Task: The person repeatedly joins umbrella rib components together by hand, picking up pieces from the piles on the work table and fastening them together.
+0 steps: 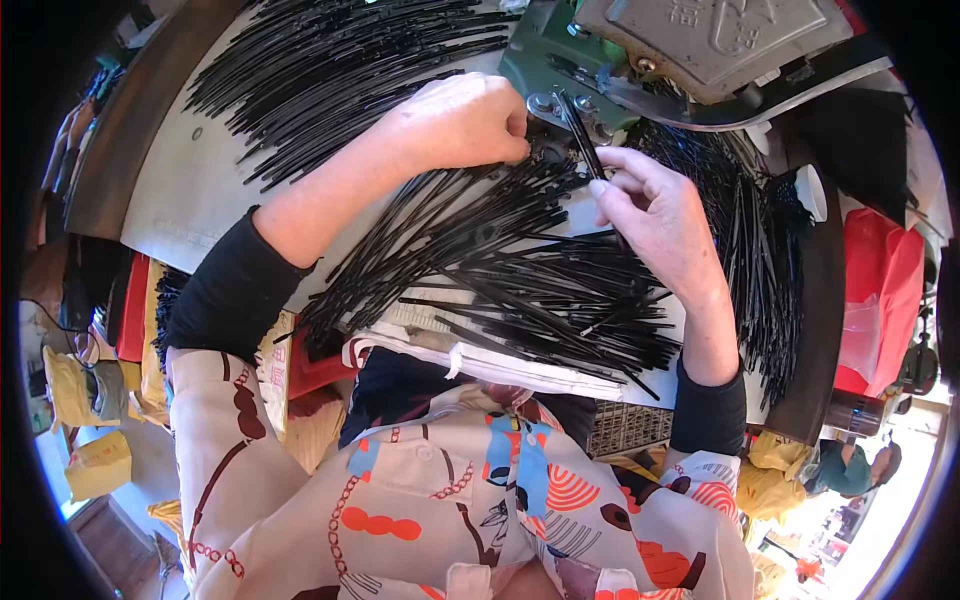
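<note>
My left hand (468,122) reaches over the bench with its fingers curled together, close to the metal fittings of a green machine (535,52). What those fingers hold, if anything, is hidden. My right hand (655,215) pinches a slim black rod (580,132), tilted so its upper end points at the machine's fittings. Below and between my hands lies a loose pile of thin black rods (480,225), many crossing each other. A second, more evenly laid bundle of black rods (340,70) spreads beyond my left forearm.
A grey metal cover (710,40) overhangs the far right, with a curved metal edge beneath it. More black rods (750,250) lie right of my right hand. A white cup (811,193) and a red bag (875,300) are at the right edge. A person (850,468) sits farther off.
</note>
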A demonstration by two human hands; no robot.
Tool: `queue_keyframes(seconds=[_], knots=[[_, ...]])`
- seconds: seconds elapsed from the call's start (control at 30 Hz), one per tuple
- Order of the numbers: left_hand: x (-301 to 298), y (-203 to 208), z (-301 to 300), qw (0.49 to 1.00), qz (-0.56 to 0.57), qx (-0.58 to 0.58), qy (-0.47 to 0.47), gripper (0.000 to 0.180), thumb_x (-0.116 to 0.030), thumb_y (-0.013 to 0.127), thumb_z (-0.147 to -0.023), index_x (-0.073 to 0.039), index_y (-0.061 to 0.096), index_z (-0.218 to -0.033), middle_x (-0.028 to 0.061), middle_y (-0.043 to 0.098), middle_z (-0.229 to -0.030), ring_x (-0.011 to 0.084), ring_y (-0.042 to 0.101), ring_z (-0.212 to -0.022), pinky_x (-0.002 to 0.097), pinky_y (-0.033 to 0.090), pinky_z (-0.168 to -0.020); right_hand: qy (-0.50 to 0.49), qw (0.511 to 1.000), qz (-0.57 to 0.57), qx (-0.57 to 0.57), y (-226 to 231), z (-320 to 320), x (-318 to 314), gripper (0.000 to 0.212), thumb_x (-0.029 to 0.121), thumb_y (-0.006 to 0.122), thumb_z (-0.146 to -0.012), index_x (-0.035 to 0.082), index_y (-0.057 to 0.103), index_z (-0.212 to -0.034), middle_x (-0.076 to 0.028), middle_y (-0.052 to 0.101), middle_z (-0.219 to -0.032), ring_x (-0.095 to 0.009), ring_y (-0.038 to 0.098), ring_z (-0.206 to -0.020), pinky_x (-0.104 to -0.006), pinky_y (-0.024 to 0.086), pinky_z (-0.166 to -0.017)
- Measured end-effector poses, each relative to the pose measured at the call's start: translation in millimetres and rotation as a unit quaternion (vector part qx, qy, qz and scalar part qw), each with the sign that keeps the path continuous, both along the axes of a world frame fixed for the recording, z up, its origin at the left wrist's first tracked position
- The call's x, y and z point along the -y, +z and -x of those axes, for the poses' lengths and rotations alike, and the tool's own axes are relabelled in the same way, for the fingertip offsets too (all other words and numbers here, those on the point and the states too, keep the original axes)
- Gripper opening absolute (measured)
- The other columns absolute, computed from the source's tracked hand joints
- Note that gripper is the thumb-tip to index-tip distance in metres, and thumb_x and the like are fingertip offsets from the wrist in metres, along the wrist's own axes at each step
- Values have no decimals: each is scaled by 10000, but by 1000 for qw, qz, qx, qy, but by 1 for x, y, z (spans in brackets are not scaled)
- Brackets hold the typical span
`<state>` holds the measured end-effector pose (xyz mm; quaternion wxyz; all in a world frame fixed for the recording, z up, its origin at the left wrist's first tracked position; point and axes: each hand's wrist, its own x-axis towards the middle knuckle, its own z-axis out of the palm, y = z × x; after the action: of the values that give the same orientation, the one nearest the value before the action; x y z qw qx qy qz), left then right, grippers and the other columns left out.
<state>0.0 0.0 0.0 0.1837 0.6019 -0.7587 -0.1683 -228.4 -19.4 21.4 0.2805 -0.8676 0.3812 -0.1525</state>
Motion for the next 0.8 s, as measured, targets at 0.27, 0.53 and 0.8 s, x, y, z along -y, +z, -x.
queue_keyframes(seconds=[0.27, 0.53, 0.8], knots=[[4, 5, -12, 947, -142, -288, 3, 258, -234, 644, -784, -7, 655, -906, 35, 627, -690, 71, 567, -554, 190, 406, -433, 9, 934, -332, 132, 0, -8, -8, 349, 90, 545, -822, -11, 462, -1145, -50, 615, -693, -61, 509, -522, -183, 413, -470], [1, 4, -5, 898, -133, -420, -13, 331, -231, 645, -795, -15, 617, -1044, 45, 629, -702, 89, 599, -569, 179, 418, -434, 12, 915, -372, 156, -3, -13, -11, 377, 98, 540, -818, -13, 450, -1166, -75, 618, -707, -74, 528, -524, -180, 426, -469], [3, 5, 0, 894, -126, -429, -21, 300, -218, 639, -804, -12, 630, -1023, 45, 631, -701, 82, 595, -555, 178, 418, -422, 10, 904, -379, 198, -5, -14, -10, 357, 102, 554, -813, -17, 454, -1134, -82, 624, -728, -96, 558, -551, -198, 454, -485]])
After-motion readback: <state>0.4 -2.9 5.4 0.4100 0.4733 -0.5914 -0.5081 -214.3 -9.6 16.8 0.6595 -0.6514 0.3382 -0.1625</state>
